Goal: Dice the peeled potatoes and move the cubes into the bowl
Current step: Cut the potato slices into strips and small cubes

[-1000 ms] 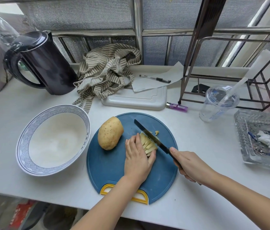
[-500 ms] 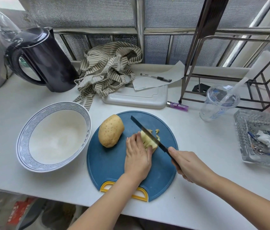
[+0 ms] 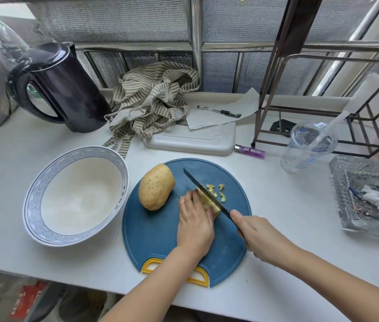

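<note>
At the far left a dark kettle (image 3: 67, 89) stands on the white table (image 3: 288, 228), and in front of it the patterned bowl (image 3: 35, 194) holds no potato, as it did half a second ago. Just right of the bowl lies the round blue cutting board (image 3: 156, 235), with a whole potato (image 3: 156, 186) on its left part, unmoved since the earlier frames. The left hand (image 3: 195, 224) rests palm down on the middle of the board. Its fingers curl over the near side of the sliced potato (image 3: 210, 204) and hold the strips together as a tight stack, whereas a second ago they lay fanned out. The knife (image 3: 201, 187) runs diagonally across the stack with its blade down in the strips and its tip pointing up and left, at much the same angle as before. To the right of the blade a scatter of small cubes (image 3: 216, 193) now lies on the board, more than the one or two bits seen half a second ago. The right hand (image 3: 260, 235) grips the knife's handle, fingers wrapped round it and thumb up near the heel of the blade. Farther right, off the board, sit a purple lighter (image 3: 250, 151), a clear plastic cup (image 3: 307, 147) and a glass dish (image 3: 342, 217).
</note>
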Demonstrator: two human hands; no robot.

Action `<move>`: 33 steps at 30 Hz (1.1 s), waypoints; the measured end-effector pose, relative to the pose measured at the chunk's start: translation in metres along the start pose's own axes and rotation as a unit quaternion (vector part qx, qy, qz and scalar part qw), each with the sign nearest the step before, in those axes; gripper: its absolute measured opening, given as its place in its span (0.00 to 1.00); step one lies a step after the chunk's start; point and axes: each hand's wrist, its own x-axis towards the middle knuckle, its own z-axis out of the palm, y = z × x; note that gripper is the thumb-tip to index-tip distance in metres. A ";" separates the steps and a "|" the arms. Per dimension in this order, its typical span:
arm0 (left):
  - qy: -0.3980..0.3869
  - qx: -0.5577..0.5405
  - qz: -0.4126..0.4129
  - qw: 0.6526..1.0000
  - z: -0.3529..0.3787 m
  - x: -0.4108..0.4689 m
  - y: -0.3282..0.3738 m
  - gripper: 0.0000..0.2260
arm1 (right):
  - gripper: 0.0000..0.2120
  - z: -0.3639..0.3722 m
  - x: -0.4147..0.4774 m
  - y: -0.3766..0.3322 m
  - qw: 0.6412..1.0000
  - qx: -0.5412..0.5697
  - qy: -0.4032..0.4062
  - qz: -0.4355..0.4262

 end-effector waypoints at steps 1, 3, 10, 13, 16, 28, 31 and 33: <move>-0.003 -0.001 -0.003 1.000 0.000 0.000 0.001 0.24 | 0.26 -0.003 -0.001 -0.003 1.000 -0.011 -0.009 0.012; -0.010 -0.003 -0.008 1.000 0.001 -0.001 0.001 0.24 | 0.25 -0.008 -0.001 -0.008 0.999 -0.028 -0.023 0.027; -0.011 -0.005 -0.007 1.000 0.002 0.000 0.001 0.23 | 0.24 -0.008 -0.004 -0.017 0.996 -0.075 -0.034 0.040; -0.017 -0.005 -0.006 1.000 0.003 0.001 0.001 0.24 | 0.24 -0.005 -0.005 -0.018 0.996 -0.082 -0.035 0.029; -0.024 0.001 -0.007 1.000 0.003 0.002 0.001 0.24 | 0.24 -0.004 -0.004 -0.015 0.996 -0.072 -0.035 0.032; -0.044 0.007 -0.013 0.999 0.001 0.002 0.002 0.24 | 0.25 0.018 0.021 0.004 0.999 -0.030 0.002 -0.011; -0.041 0.009 -0.008 0.999 0.000 0.002 0.001 0.24 | 0.25 0.017 0.022 0.006 1.000 0.020 0.001 -0.009; -0.036 0.010 -0.002 0.999 0.000 0.002 0.001 0.24 | 0.25 0.013 0.024 0.010 0.993 0.113 -0.012 0.023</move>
